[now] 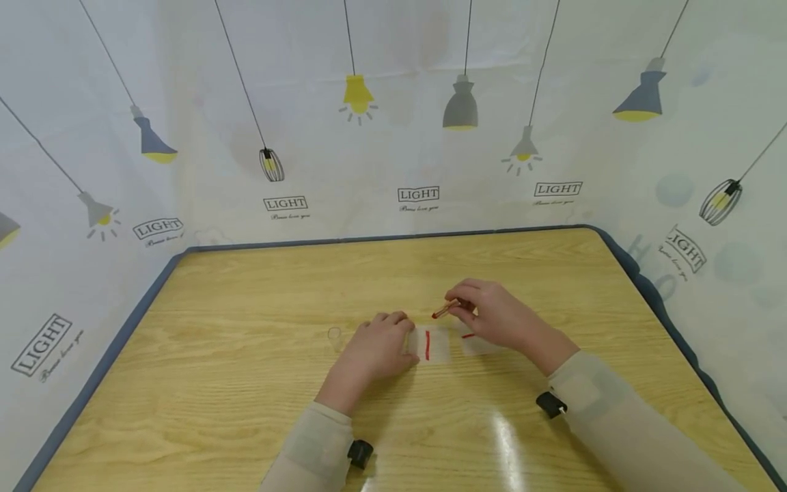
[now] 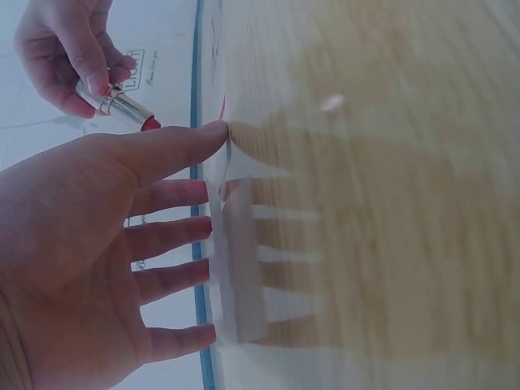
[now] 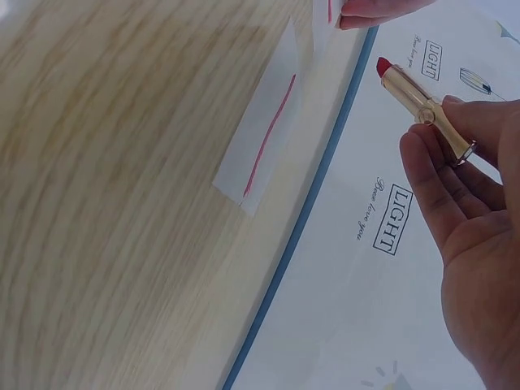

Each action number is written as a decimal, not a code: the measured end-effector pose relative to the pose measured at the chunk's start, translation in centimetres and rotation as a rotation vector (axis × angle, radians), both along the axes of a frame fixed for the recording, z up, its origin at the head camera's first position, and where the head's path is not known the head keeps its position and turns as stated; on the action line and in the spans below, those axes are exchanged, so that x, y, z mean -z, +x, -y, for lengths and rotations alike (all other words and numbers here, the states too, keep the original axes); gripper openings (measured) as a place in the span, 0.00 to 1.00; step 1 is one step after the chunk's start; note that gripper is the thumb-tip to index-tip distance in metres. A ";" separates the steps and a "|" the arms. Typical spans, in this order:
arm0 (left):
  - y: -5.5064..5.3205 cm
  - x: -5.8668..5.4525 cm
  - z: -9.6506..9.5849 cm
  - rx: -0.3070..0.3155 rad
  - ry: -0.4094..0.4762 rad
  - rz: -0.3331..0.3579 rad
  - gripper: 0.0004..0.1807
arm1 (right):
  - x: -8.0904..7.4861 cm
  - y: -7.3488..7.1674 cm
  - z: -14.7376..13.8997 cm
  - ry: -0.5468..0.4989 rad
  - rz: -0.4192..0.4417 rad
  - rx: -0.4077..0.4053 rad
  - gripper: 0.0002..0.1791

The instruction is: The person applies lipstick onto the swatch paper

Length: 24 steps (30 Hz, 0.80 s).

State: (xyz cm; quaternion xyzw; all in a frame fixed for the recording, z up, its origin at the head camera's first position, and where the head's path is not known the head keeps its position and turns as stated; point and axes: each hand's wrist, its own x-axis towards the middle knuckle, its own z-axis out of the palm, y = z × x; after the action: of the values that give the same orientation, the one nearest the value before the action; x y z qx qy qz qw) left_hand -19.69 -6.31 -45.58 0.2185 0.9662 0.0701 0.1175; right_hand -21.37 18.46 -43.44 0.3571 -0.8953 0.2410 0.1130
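My right hand (image 1: 494, 311) pinches a gold lipstick (image 3: 414, 97) between thumb and fingers, its red tip bare and pointing left above the table. My left hand (image 1: 380, 347) lies over the left edge of a small white paper piece (image 1: 439, 347), fingers spread and fairly straight, with thumb and fingertips touching down at the paper. A red stroke (image 1: 427, 346) runs down that piece. Partly hidden beneath the right hand, a second white paper piece (image 3: 264, 138) lies on the table and bears a red line (image 3: 270, 134).
The wood-grain table (image 1: 215, 383) has a dark blue edge (image 1: 393, 238). A small clear round-ended thing (image 1: 334, 334) lies left of the left hand. White curtains (image 1: 393, 150) printed with lamps surround the table. A black wrist device (image 1: 551, 404) hangs at the right sleeve.
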 end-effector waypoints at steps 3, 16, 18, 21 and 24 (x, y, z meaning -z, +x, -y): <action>0.0 0.1 0.0 0.002 -0.004 -0.005 0.32 | -0.1 0.1 -0.1 -0.004 0.006 0.003 0.11; 0.2 0.0 -0.2 -0.006 -0.016 -0.029 0.31 | -0.4 0.3 -0.1 -0.002 0.018 0.020 0.11; 0.2 -0.1 -0.2 -0.008 -0.015 -0.028 0.30 | -0.4 0.3 -0.1 -0.002 0.017 0.020 0.11; 0.3 -0.2 -0.2 -0.008 -0.019 -0.031 0.31 | -0.4 0.2 -0.1 -0.001 0.014 0.018 0.11; 0.4 -0.3 -0.2 -0.005 -0.029 -0.042 0.31 | -0.4 0.2 -0.1 0.000 0.018 0.019 0.11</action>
State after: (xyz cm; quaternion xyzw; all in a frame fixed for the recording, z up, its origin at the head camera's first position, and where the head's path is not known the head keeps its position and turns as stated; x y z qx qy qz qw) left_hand -19.31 -6.09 -45.30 0.2160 0.9699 0.0518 0.1001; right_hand -21.16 18.53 -43.05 0.3466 -0.8997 0.2429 0.1070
